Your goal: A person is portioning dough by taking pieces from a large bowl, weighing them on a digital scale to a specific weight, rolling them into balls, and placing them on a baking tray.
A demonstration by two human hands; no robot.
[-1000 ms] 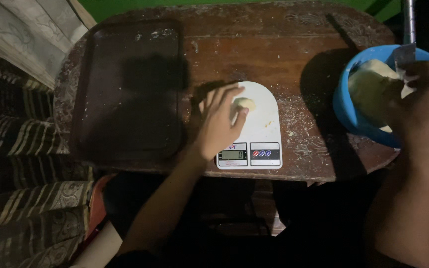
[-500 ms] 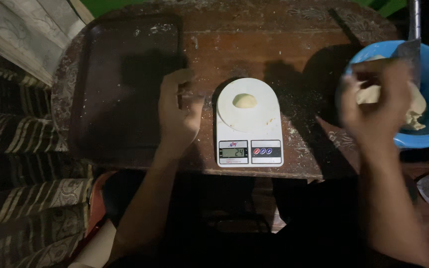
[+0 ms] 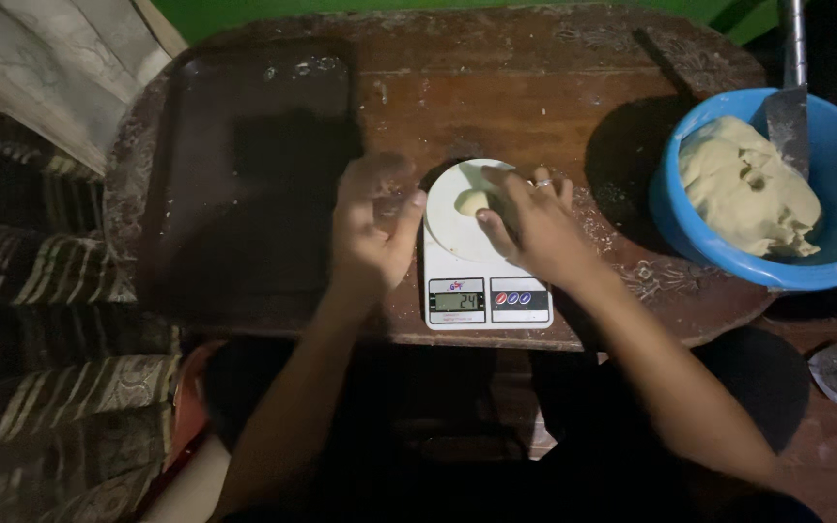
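The small dough piece (image 3: pixel 470 201) sits on the round plate of the white kitchen scale (image 3: pixel 484 247), at table centre. The right hand (image 3: pixel 533 228) reaches in from 3 o'clock, fingers loosely curled at the piece — whether they pinch it I cannot tell. The left hand (image 3: pixel 372 230) hovers at 9 o'clock, empty, fingers loose. Best to lift hands clear before reading — touch skews the weight. The blue bowl (image 3: pixel 830 266) of dough lies at 2 o'clock.

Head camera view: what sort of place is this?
Probably a home kitchen or small home bakery: a digital kitchen scale with a dough piece, a blue bowl of dough, and a dark baking tray.
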